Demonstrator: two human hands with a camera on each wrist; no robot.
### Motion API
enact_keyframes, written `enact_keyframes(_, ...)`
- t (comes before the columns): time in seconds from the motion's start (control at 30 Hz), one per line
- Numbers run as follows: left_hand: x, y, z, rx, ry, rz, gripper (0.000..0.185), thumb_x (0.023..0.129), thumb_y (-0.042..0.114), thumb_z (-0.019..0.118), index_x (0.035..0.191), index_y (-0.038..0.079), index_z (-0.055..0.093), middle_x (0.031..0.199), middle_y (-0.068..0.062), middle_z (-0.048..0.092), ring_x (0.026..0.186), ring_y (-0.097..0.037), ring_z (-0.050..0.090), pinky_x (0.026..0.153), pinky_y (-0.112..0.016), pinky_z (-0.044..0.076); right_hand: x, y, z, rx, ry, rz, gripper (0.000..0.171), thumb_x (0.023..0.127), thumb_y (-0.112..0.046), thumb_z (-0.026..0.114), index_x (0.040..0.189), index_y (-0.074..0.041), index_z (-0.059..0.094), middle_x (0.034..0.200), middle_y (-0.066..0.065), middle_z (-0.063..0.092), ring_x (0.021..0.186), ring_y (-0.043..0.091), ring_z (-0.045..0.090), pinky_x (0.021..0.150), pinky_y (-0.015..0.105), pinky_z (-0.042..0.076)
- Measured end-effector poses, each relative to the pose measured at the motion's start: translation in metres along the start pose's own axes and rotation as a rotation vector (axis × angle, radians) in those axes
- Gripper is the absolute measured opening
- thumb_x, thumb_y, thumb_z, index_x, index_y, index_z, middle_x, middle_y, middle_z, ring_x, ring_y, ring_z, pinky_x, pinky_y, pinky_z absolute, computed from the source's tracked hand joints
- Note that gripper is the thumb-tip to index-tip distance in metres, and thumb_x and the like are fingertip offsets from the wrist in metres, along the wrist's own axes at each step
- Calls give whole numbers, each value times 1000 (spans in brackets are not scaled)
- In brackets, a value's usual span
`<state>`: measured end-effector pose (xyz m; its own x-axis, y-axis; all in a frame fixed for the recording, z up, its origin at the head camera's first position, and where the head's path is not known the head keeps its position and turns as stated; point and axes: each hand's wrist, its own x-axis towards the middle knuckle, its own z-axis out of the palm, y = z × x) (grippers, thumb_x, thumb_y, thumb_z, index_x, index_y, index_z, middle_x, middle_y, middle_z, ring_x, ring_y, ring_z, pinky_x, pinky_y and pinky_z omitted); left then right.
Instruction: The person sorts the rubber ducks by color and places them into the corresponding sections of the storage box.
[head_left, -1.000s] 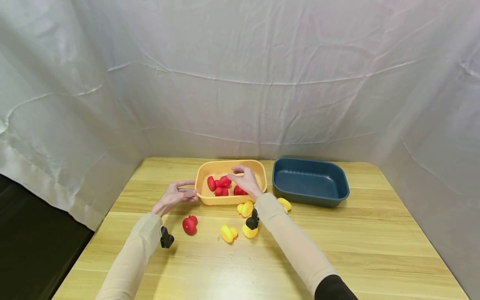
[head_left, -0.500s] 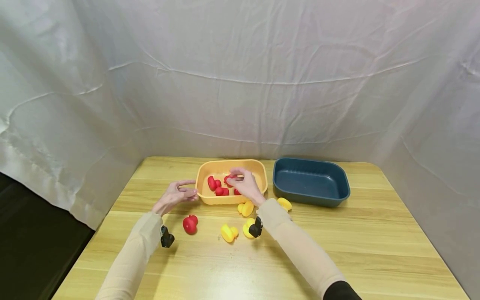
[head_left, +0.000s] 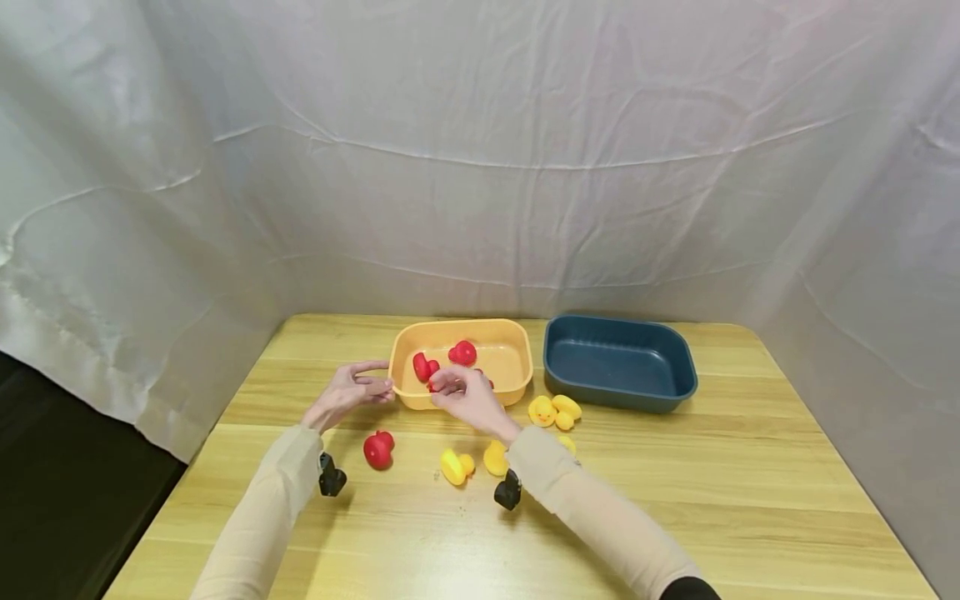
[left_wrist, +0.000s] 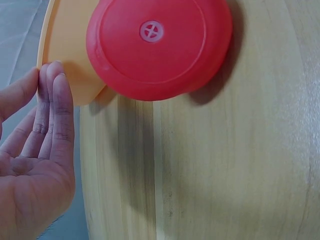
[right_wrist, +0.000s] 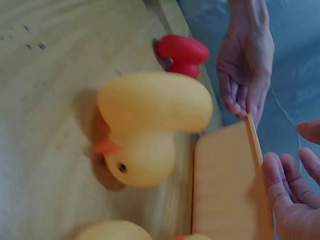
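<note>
My left hand (head_left: 348,393) pinches the left rim of an orange-yellow bin (head_left: 401,358), its thumb on one side and fingers (left_wrist: 62,115) on the other. Several red rubber ducks (head_left: 462,353) lie in this bin, partly hidden by my right hand. Over the bin's front rim is my right hand (head_left: 471,400), thumb and fingers apart, with nothing visible between them. A red duck (head_left: 378,450) lies on the table by my left wrist; the left wrist view shows its flat underside (left_wrist: 155,45) close up. Below the bin, a yellow duck (right_wrist: 145,130) lies on its side in the right wrist view.
A dark blue bin (head_left: 622,396) with nothing in it stands right of the orange-yellow one. Several yellow ducks (head_left: 542,411) lie on the wooden table (head_left: 750,483) in front of the bins, some partly behind my right sleeve (head_left: 592,517). A pale curtain (head_left: 480,167) hangs behind.
My right hand has left a red duck at the back of the bin and moved toward the front rim. More yellow ducks show beyond my sleeve. My left hand stays at the rim.
</note>
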<state>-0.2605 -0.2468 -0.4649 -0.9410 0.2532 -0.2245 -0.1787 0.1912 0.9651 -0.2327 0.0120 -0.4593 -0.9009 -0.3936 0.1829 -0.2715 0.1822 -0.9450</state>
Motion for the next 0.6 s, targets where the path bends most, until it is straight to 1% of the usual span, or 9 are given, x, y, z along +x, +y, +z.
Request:
enact_keyframes(0.03,0,0,0,0,-2,4,64,96,4,65,150,-12,33,98,-12,77,89,-21,76,94,-42,61,-2,-1,2,1,-16,7,27,89,-1,71,113,8,65,112,29,68,94,22,67,85,21,56)
enact_keyframes(0.07,0,-1,-1,-1,-3,6,64,96,4,65,150,-12,33,98,-13,77,89,-20,76,94,-41,61,-2,2,5,-5,-29,7,27,89,-2,72,114,7,65,112,28,68,93,18,66,84,18,55)
enact_keyframes(0.13,0,-1,-1,-1,-5,8,64,96,4,65,150,-12,33,99,-14,77,89,-20,76,94,-41,61,-5,-1,9,-10,-63,12,29,89,-4,72,116,6,65,114,27,67,93,16,66,85,19,56)
enact_keyframes(0.33,-1,0,0,0,-8,12,64,96,4,65,149,-12,33,104,-21,76,89,-21,76,95,-43,60,-13,-7,22,-8,-167,64,36,90,-8,74,120,6,62,121,28,65,97,20,69,87,23,59)
enact_keyframes(0.5,-2,0,0,9,-3,14,63,96,3,64,149,-12,34,107,-25,74,90,-21,76,95,-43,60,-14,-7,35,-11,-216,144,43,87,-10,77,125,3,61,126,25,64,102,20,68,90,23,58)
enact_keyframes(0.6,-1,-1,0,11,-4,17,63,96,3,64,149,-12,34,108,-26,74,90,-21,76,95,-43,60,-16,-7,44,22,-221,205,47,86,-10,78,126,5,60,129,25,63,104,22,67,89,25,59)
